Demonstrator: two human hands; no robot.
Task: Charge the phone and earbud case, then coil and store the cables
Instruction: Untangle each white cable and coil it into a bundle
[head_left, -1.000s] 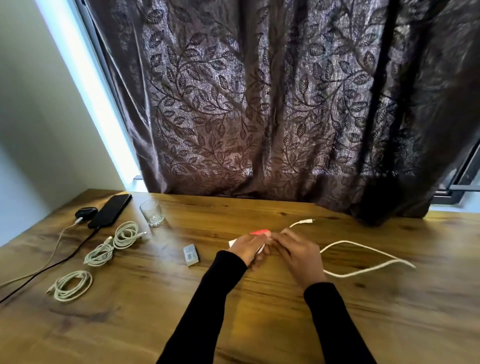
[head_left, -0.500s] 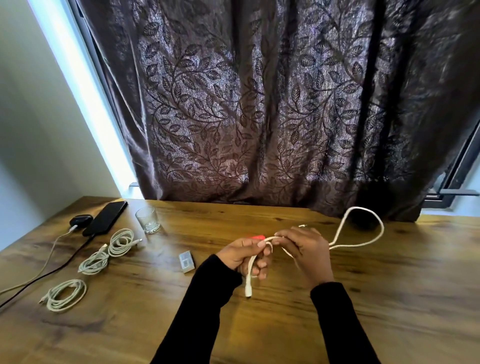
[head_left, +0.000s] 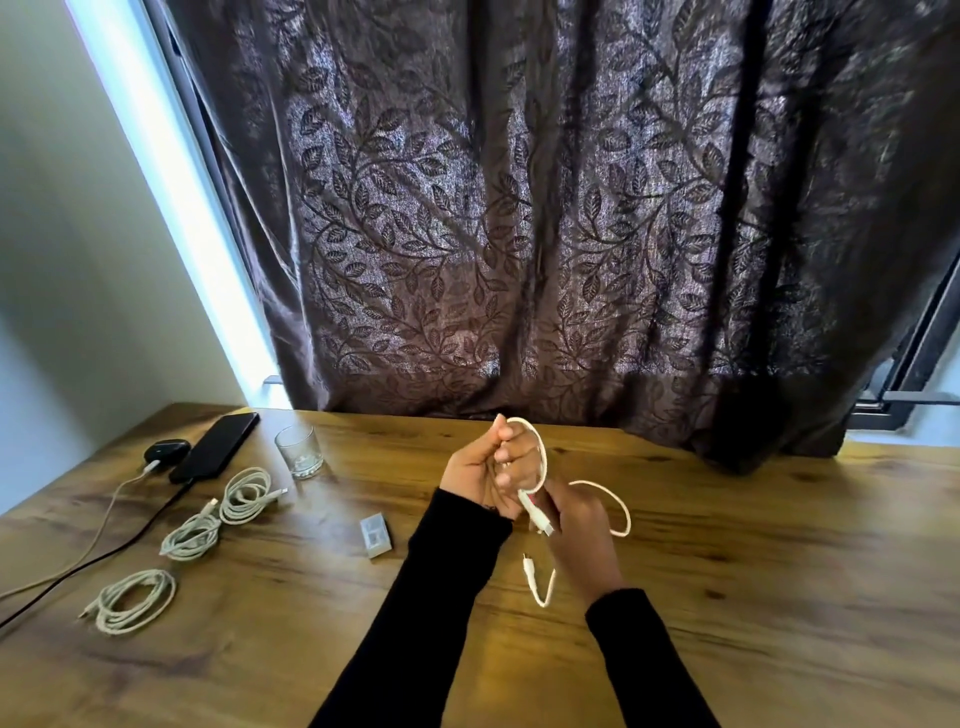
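Observation:
A white cable (head_left: 618, 506) with a red-marked plug is looped between both hands above the wooden table (head_left: 779, 571). My left hand (head_left: 478, 470) is raised with a loop of the cable wound around its fingers. My right hand (head_left: 576, 525) grips the cable near the plug, and a short free end dangles below it. At the far left lie a black phone (head_left: 215, 452) and a black earbud case (head_left: 166, 451), each with a cable plugged in. Three coiled white cables (head_left: 244, 493) lie near them.
A small glass (head_left: 300, 451) stands beside the phone. A small white charger block (head_left: 375, 535) lies left of my left sleeve. A dark leaf-patterned curtain (head_left: 519, 234) hangs behind the table's far edge. A black cord and a white cord run off the table's left edge.
The white cable has been lifted off the table and wound into a loop around my left hand. The long stretch that lay to the right is now drawn in close to my hands.

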